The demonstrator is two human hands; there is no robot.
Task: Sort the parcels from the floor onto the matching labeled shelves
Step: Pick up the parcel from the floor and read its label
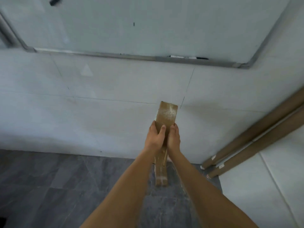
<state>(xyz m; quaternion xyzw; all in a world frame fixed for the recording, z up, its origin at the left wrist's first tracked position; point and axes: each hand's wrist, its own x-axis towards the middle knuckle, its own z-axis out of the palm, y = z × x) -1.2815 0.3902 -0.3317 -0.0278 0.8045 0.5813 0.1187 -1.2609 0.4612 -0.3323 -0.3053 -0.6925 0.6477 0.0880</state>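
A long, flat brown cardboard parcel (167, 115) wrapped in clear tape is held out in front of me, edge-on, its far end up toward the wall and its near end low above the floor. My left hand (155, 137) grips its left side with the thumb across the top face. My right hand (174, 137) grips the right side, opposite the left. Both arms are stretched forward. No shelves or labels are in view.
A white tiled wall (98, 112) faces me, with a whiteboard (131, 27) in a metal frame above; markers lie on its ledge. Two long cardboard tubes (256, 139) lean in the right corner. The floor (49, 186) is dark grey tile.
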